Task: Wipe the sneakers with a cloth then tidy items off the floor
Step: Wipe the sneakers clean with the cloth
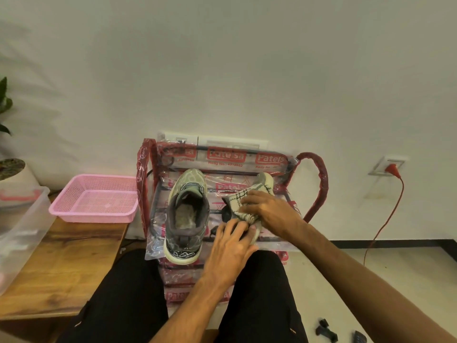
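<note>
Item 1, right sneaker [265, 180]: it lies on the plastic-wrapped rack [319, 179] at about 1 o'clock from your lap, mostly hidden. Only its pale toe shows past the cloth, pointing to 12 o'clock at the wall; its long axis seems to run from you toward the wall, heel nearest you.

Item 2, cloth [243, 201]: white with dark grid lines, draped over the middle of that sneaker. Your right hand [269, 211] presses it down, fingers curled around a bunch of it. Your left hand [230, 246] rests at the heel end, fingers bent over the shoe's rear to steady it; how firmly they clasp it cannot be told.

Item 3, left sneaker [186, 216]: green-grey, upright on the rack just beside the first at 11 o'clock, untouched by either hand. Toe to 12 o'clock, heel at the rack's near edge, long axis parallel to its partner's.

Step in hand, by judgement: wiping the right sneaker. The next move likely calls for drawing the cloth along the long axis toward the toe while the left hand holds the heel still.

Item 4, floor objects: small dark pieces [326, 330] at 5 o'clock, not yet tidied. A pink basket [74, 194] sits on the wooden bench [61, 256] at 10 o'clock.
</note>
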Action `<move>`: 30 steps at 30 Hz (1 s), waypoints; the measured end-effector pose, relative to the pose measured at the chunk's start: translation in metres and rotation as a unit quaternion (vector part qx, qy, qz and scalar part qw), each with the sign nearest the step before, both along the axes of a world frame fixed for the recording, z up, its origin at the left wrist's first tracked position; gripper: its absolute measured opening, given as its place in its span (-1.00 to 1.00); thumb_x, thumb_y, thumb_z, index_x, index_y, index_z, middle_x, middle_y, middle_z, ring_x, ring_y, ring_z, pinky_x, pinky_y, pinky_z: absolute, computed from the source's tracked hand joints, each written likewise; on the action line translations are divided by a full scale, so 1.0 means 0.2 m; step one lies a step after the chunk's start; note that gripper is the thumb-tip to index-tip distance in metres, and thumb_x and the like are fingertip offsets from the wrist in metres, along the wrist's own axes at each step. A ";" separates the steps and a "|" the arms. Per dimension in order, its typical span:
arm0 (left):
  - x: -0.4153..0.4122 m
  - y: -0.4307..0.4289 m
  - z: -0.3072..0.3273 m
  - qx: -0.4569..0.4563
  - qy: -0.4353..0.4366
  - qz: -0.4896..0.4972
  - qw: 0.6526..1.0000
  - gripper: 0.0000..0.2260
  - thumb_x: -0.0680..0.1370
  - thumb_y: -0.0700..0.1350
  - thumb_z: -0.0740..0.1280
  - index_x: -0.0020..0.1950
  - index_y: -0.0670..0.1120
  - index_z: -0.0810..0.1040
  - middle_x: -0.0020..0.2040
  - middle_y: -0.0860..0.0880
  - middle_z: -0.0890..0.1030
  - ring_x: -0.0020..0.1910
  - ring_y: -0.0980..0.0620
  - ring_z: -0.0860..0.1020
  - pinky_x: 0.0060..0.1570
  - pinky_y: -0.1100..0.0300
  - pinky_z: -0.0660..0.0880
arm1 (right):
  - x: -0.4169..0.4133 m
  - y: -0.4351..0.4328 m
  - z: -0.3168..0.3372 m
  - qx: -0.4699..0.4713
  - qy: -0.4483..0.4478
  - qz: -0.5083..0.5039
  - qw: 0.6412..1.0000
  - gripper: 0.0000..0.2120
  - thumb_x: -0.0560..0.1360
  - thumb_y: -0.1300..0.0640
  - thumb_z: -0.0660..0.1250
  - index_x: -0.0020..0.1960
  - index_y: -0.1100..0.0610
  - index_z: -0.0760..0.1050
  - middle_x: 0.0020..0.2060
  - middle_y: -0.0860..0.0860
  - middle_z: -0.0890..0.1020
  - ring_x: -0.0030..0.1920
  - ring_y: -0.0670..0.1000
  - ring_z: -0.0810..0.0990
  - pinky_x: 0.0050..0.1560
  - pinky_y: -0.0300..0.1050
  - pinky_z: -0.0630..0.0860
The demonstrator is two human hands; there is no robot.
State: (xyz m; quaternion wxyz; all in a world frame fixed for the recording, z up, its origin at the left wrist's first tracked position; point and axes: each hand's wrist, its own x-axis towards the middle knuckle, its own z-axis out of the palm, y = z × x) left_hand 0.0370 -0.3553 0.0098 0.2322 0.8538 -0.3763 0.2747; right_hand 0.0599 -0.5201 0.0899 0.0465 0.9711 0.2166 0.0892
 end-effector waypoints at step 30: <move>0.01 0.00 0.01 0.024 -0.007 -0.014 1.000 -0.58 0.36 0.01 0.55 0.16 -0.10 0.59 0.02 -0.03 0.53 0.11 -0.04 0.42 0.04 -0.05 0.55 | -0.08 -0.04 0.01 0.022 -0.059 -0.043 0.997 -0.61 0.40 0.28 0.47 0.22 0.10 0.61 0.18 0.07 0.61 0.26 0.11 0.51 0.23 0.01 0.48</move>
